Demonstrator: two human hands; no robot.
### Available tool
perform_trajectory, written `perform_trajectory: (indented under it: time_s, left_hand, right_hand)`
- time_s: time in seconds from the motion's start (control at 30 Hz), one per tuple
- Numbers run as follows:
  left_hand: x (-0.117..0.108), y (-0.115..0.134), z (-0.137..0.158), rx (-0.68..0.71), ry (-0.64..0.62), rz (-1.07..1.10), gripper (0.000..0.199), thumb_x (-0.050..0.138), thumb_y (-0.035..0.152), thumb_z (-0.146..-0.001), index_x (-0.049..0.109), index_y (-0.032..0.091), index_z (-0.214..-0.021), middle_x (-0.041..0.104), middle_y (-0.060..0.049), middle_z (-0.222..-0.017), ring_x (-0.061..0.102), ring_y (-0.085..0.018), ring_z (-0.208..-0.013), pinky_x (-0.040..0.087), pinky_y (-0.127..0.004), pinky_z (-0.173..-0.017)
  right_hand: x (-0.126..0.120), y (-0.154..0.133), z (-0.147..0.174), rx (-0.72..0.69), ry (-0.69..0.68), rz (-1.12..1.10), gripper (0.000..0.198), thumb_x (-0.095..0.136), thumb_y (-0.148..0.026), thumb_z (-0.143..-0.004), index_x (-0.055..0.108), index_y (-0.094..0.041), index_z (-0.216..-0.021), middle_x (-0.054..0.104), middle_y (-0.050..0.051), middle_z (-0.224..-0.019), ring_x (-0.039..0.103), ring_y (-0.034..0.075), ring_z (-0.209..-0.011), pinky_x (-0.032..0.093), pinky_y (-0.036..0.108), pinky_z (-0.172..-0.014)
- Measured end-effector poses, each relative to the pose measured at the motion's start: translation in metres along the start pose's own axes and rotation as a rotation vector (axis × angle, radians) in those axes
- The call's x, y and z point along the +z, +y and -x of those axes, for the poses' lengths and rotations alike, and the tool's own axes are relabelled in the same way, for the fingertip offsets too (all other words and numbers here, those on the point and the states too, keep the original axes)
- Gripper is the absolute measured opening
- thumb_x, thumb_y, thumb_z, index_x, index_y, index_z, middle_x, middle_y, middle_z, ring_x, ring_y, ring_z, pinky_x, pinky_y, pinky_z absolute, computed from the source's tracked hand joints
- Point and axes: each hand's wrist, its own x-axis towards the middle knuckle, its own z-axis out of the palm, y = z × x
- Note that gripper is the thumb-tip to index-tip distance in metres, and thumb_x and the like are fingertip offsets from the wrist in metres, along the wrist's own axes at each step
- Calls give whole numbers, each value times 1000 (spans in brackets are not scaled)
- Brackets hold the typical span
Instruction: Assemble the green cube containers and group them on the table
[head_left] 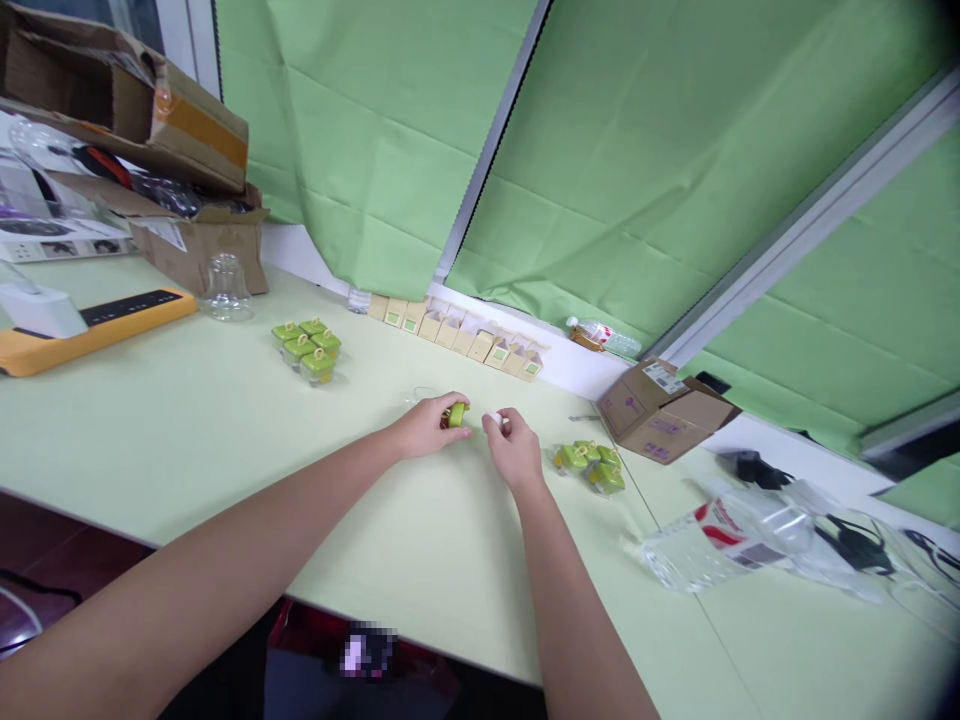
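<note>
My left hand is closed on a small green-lidded container, tipped on its side with the lid toward the right. Just to the right, my right hand pinches a small white piece, mostly hidden by the fingers. A short gap separates the two held things. Several similar clear containers with green lids and pale loops stand grouped left of my hands. Another such group of green-lidded containers is right of my right hand.
Behind my hands runs a row of small tan cartons. Cardboard boxes, a clear glass dome and an orange power strip are at left. At right are a brown box, a large clear bottle and cables.
</note>
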Motion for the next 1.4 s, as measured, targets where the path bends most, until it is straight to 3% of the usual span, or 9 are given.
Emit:
perform_trajectory:
  time_s: [0.1, 0.23, 0.33, 0.43, 0.53, 0.73, 0.9, 1.2, 1.4]
  left_hand:
    - [-1, 2, 0, -17, 14, -7, 47, 70, 46, -78, 59, 23, -117, 60, 0, -86, 56, -13, -71, 46, -27, -69]
    - [-2, 3, 0, -14, 27, -5, 46, 73, 42, -75, 60, 22, -115, 59, 0, -85, 56, -13, -72, 46, -27, -70]
    - [-1, 6, 0, 23, 43, 18, 46, 75, 36, -73, 60, 22, -114, 60, 1, -84, 56, -13, -72, 47, -26, -71]
    - [2, 13, 1, 86, 50, 13, 43, 72, 30, -74, 61, 21, -115, 64, -1, -90, 58, -14, -75, 49, -27, -72]
    - [8, 21, 2, 170, 64, -62, 42, 66, 20, -76, 63, 22, -117, 67, -5, -112, 62, -19, -93, 50, -31, -82]
    - [12, 28, 4, 316, 118, -206, 50, 62, 8, -76, 61, 25, -122, 66, -5, -123, 58, -23, -114, 45, -38, -100]
    - [9, 32, 4, 343, 123, -214, 47, 66, 11, -78, 61, 26, -123, 68, -2, -121, 59, -22, -110, 46, -37, -97]
    - [11, 33, 4, 302, 116, -162, 46, 72, 20, -78, 62, 27, -122, 68, -3, -119, 61, -22, -105, 48, -34, -90]
    - [7, 41, 3, 270, 124, -103, 39, 73, 24, -77, 63, 25, -115, 69, -2, -112, 60, -18, -90, 48, -29, -81]
  right_hand:
    - [-2, 1, 4, -50, -58, 157, 19, 66, -43, -79, 64, -26, -74, 53, 1, -61, 48, 18, -62, 31, 28, -60]
    - [-4, -3, 6, -105, 6, 211, 19, 68, -41, -79, 71, -24, -89, 58, 7, -83, 55, 22, -76, 39, 32, -72]
    - [-6, -8, 3, -204, 87, 110, 23, 63, -43, -84, 73, -25, -94, 59, 8, -94, 56, 23, -87, 44, 35, -79]
    - [-2, -12, 1, -244, 30, -53, 21, 61, -39, -84, 75, -25, -88, 59, 9, -99, 56, 23, -96, 48, 33, -74]
    - [5, -14, 2, -212, -19, -191, 15, 65, -32, -78, 76, -23, -82, 58, 9, -107, 56, 23, -104, 51, 30, -71]
    - [9, -21, 6, -64, -122, -494, 11, 67, -29, -71, 75, -22, -74, 60, 6, -108, 59, 22, -101, 53, 28, -71]
    - [4, -27, 8, 8, -186, -631, 15, 70, -32, -67, 73, -19, -73, 62, 7, -111, 61, 21, -95, 52, 28, -69]
    - [0, -28, 7, -59, -259, -646, 11, 65, -27, -71, 68, -18, -75, 64, 6, -101, 58, 20, -99, 49, 28, -82]
    - [1, -29, 6, -1, -297, -728, 16, 65, -34, -74, 62, -18, -75, 65, 3, -88, 57, 17, -80, 46, 25, -65]
